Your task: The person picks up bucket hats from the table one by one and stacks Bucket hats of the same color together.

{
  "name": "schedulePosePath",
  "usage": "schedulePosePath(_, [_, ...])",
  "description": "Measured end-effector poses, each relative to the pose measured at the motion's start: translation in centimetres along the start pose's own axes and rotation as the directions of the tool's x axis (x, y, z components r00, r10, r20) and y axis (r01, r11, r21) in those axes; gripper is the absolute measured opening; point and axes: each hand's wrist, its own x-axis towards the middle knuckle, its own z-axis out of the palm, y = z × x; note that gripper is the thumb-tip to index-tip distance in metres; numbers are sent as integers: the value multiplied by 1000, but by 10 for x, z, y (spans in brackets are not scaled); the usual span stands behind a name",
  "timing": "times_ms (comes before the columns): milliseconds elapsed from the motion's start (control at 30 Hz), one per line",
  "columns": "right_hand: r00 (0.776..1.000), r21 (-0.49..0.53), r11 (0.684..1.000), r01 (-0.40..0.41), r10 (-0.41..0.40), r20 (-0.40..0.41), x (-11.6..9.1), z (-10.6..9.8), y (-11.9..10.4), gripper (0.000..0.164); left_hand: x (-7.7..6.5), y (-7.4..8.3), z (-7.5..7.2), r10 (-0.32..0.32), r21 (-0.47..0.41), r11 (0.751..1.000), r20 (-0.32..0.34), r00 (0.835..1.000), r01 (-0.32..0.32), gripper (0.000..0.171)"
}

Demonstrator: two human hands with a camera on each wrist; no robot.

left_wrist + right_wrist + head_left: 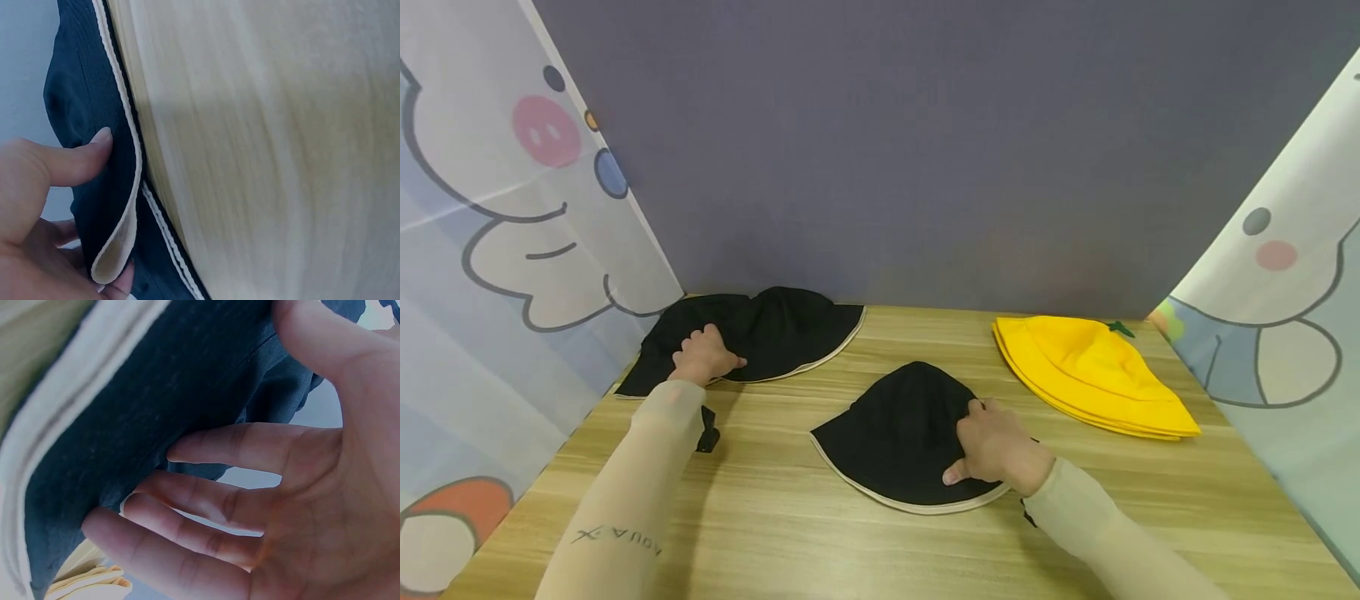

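At the back left lies black bucket-hat fabric [790, 329] with cream-edged brims; two brim edges overlap, and I cannot tell whether it is one hat or two. My left hand [702, 357] is on its front left part. In the left wrist view the thumb [94, 156] presses on top of a folded-over brim [128, 187] while fingers curl beneath it. Another black bucket hat [902, 433] lies flat at the middle front, crown away from me. Over its right side rests my right hand [1000, 446], the fingers [231, 450] spread and nearly straight against the cloth.
Yellow bucket hats [1075, 367], stacked, lie at the back right, a green leaf shape on the crown. A grey panel [925, 167] stands behind the wood-grain table [820, 550]. Cartoon-printed cloth [490, 292] hangs at both sides.
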Motion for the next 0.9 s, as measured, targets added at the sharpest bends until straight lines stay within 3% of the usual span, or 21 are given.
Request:
schedulePosePath(167, [1000, 4, 1000, 4, -4, -4, 1, 0, -1, 68, 2, 1, 1, 23, -37, 999, 6, 1000, -22, 82])
schedulePosePath(467, [1000, 22, 1000, 7, -7, -4, -1, -1, 0, 71, 1, 9, -6, 67, -26, 997, 37, 997, -66, 65])
schedulePosePath(700, [999, 2, 999, 43, -43, -28, -6, 2, 4, 86, -2, 7, -7, 89, 1, 996, 99, 991, -89, 69])
schedulePosePath(900, [998, 5, 998, 67, -67, -16, -10, 2, 4, 89, -6, 5, -4, 144, 13, 989, 105, 984, -146, 70])
